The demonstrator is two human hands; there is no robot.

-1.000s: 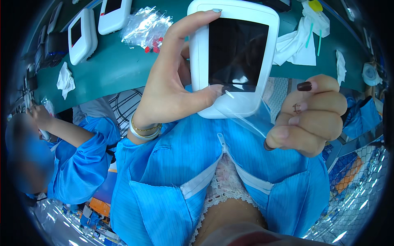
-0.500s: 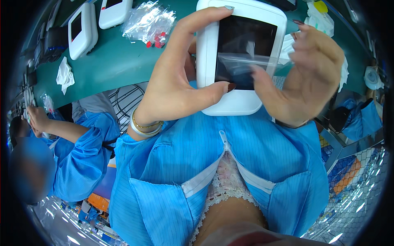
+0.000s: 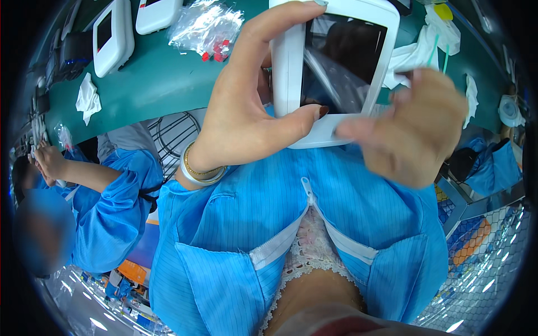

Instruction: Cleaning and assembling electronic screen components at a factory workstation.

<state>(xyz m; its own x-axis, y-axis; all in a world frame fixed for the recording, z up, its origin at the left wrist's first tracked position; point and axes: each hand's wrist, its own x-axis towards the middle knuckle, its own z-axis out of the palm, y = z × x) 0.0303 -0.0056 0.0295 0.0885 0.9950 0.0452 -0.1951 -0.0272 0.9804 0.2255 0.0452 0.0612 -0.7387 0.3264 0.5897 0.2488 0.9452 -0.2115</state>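
Note:
A white handheld device (image 3: pixel 324 127) with a dark glossy screen (image 3: pixel 353 61) is held up in front of my chest. My left hand (image 3: pixel 246 115) grips it by the left side, thumb on the lower screen edge and index finger across the top corner. Over the lower screen runs a slanting pale band (image 3: pixel 325 78); whether it is clear film or a reflection I cannot tell. My right hand (image 3: pixel 417 131) is at the device's lower right corner, smeared by motion, so its fingers and anything in them cannot be made out.
On the green table (image 3: pixel 145 84) stand white devices (image 3: pixel 114 42) at the far left. Clear plastic bags (image 3: pixel 203 27) with small red pieces (image 3: pixel 216 53) lie nearer the middle. A crumpled white tissue (image 3: pixel 88 99) and white wipes (image 3: pixel 412 59) lie about. A co-worker in blue (image 3: pixel 117 207) sits at left.
My right hand has moved down, from beside the screen to the lower right corner. The pale band across the screen has turned from level to slanting. The device has shifted slightly up and right.

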